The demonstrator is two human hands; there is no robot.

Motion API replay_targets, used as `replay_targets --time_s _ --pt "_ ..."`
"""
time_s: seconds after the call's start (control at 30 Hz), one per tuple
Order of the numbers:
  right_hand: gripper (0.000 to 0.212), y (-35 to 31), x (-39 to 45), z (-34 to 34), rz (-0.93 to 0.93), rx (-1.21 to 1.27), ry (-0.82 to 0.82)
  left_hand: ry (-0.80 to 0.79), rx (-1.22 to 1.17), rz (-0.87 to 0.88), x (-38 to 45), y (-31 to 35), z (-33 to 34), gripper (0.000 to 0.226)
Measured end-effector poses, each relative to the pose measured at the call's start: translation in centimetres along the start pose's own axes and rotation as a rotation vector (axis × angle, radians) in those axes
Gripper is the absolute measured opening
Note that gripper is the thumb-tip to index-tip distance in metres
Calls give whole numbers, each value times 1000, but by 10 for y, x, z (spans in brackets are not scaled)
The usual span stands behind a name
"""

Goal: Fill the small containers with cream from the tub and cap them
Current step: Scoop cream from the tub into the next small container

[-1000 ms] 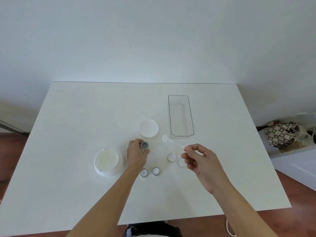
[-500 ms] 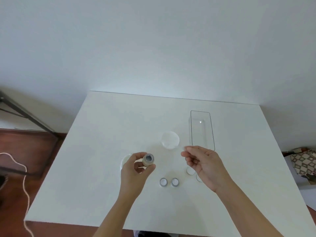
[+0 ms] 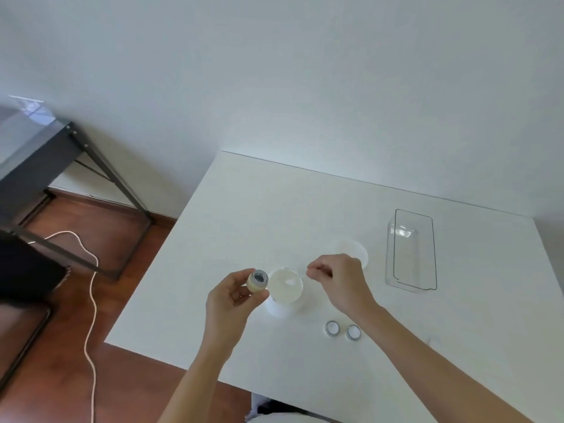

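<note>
A small container was held up above the tabletop by the left hand, pinched between the thumb and curled fingers, with its open mouth tilted toward the camera and a pale cream colour showing through its side. Just to its right, the open tub of white cream stood on the tabletop, touching or nearly touching the left thumb in the view. The right hand was held over the far side of the tub with its fingers curled in and the thumb and forefinger pressed together as in a pinch; what was pinched could not be made out. Behind that hand a round white lid lay flat, partly hidden. Two more small containers stood side by side nearer the front edge, apart from the tub. A clear rectangular bin sat well off to the right. On the wooden floor to the left a white cord was seen trailing.
</note>
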State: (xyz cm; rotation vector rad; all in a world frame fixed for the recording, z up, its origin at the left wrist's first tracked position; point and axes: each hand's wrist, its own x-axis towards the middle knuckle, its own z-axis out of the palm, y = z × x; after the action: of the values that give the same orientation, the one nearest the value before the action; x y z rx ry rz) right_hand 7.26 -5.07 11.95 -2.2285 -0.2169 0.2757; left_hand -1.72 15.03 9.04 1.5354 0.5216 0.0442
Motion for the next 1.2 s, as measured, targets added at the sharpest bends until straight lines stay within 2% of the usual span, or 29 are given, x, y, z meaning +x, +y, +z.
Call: replay_targets --time_s 0.13,0.23,0.33,0.47,0.57,0.9,1.03,1.2 --pt "21 -1 14 23 -265 -425 -105 -21 -13 8 3 -2 -5 35" --pt "23 -4 21 33 -406 -689 -144 -20 -19 7 5 -3 -9 35" --pt "20 -7 24 42 -412 -775 -141 -21 -38 2 7 -4 -12 35" --pt "20 -6 25 48 -312 -866 -191 -26 -48 -13 8 -7 -13 36" --pt "18 -5 25 47 -197 -770 -207 -31 -44 -5 8 -8 -14 36" --pt "29 -2 21 6 349 -95 -56 -56 22 -1 11 -13 -10 35" --pt "30 -4 17 -12 422 97 -32 -63 57 -9 12 -14 -4 35" --pt "25 -16 8 -21 394 225 2 -99 47 -31 14 -10 8 34"
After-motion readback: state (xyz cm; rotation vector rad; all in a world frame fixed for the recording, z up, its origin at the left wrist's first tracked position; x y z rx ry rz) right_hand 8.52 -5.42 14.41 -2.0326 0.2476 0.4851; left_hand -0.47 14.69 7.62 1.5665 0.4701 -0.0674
